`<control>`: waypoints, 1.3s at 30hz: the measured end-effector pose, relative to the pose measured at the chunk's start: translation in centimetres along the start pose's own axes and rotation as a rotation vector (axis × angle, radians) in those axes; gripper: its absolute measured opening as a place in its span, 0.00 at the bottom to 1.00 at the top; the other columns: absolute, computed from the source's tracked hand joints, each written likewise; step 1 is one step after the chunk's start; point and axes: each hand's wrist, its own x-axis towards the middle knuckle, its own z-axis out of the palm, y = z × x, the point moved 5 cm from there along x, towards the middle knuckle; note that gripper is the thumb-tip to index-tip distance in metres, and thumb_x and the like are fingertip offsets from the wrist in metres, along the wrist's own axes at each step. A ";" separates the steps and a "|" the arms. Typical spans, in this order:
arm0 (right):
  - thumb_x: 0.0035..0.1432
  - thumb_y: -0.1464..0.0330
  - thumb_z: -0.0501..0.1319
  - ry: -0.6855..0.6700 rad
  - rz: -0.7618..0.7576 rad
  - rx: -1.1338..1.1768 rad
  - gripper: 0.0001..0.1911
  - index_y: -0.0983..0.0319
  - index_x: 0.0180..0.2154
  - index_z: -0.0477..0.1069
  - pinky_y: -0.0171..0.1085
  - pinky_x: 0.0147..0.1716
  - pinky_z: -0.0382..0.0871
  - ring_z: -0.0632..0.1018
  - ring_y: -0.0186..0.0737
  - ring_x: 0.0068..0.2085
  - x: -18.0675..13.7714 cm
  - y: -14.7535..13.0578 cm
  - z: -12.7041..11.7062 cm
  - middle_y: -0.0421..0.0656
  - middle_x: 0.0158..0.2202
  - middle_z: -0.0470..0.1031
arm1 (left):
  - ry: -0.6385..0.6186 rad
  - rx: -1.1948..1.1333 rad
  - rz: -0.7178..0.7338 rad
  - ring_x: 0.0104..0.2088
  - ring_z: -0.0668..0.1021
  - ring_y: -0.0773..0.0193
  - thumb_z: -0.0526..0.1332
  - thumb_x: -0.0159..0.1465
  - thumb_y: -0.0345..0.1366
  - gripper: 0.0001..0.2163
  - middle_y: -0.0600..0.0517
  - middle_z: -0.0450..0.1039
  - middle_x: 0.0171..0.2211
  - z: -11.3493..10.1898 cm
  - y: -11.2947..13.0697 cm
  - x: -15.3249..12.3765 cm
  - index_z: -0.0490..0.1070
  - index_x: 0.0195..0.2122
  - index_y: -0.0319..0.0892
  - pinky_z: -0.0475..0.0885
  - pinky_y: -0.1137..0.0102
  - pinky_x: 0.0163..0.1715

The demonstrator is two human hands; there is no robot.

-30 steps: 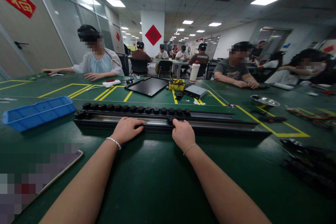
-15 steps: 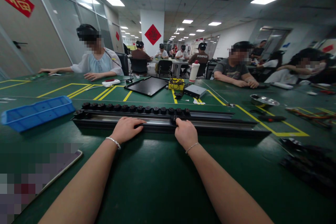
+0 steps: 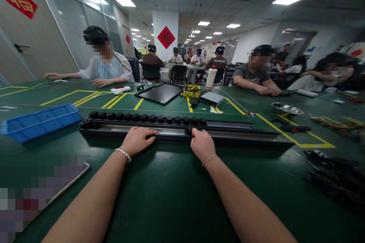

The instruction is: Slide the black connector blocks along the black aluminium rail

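Observation:
A long black track rail (image 3: 242,136) with a shiny metal strip in its channel lies crosswise in front of me. My left hand (image 3: 138,139) rests on its near edge left of the middle, fingers stretched flat and pointing right. Fingers curled, my right hand (image 3: 202,145) pinches a small black block (image 3: 189,130) that sits in the channel. The block's near side is hidden by the fingers. Behind the channel, several round black modules (image 3: 152,118) stand in a row along a second rail (image 3: 230,124).
A blue plastic bin (image 3: 42,121) stands at the left, with a blurred-out flat item (image 3: 57,193) nearer me. Beyond the rail are a black panel (image 3: 160,93), a grey box (image 3: 211,99) and a white bottle (image 3: 210,78). A metal bowl (image 3: 286,109) sits right. Co-workers sit across the table.
My right hand and the small black block have shifted very slightly to the right. My left hand keeps its place. A co-worker's hand at the far left has moved a little rightward.

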 end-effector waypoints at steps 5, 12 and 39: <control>0.52 0.76 0.48 0.021 -0.011 -0.010 0.12 0.61 0.33 0.68 0.34 0.50 0.52 0.72 0.35 0.33 -0.2 0.0 -0.3 0.42 0.28 0.74 | 0.007 0.005 0.020 0.47 0.73 0.61 0.48 0.61 0.46 0.17 0.58 0.74 0.46 -0.2 0.3 -0.2 0.70 0.47 0.55 0.60 0.63 0.46; 0.52 0.75 0.50 0.023 0.018 -0.048 0.12 0.60 0.34 0.69 0.34 0.43 0.56 0.72 0.37 0.33 -0.2 0.1 -0.4 0.42 0.28 0.74 | 0.003 0.004 0.001 0.47 0.73 0.62 0.49 0.60 0.47 0.16 0.58 0.74 0.46 0.0 0.0 0.0 0.69 0.46 0.57 0.60 0.63 0.46; 0.54 0.72 0.51 0.120 0.015 -0.072 0.11 0.61 0.28 0.72 0.36 0.37 0.57 0.68 0.40 0.38 -0.4 0.7 -1.1 0.45 0.35 0.73 | -0.016 0.002 -0.013 0.47 0.73 0.62 0.49 0.60 0.48 0.17 0.58 0.74 0.47 0.0 -0.1 0.1 0.69 0.46 0.57 0.60 0.64 0.46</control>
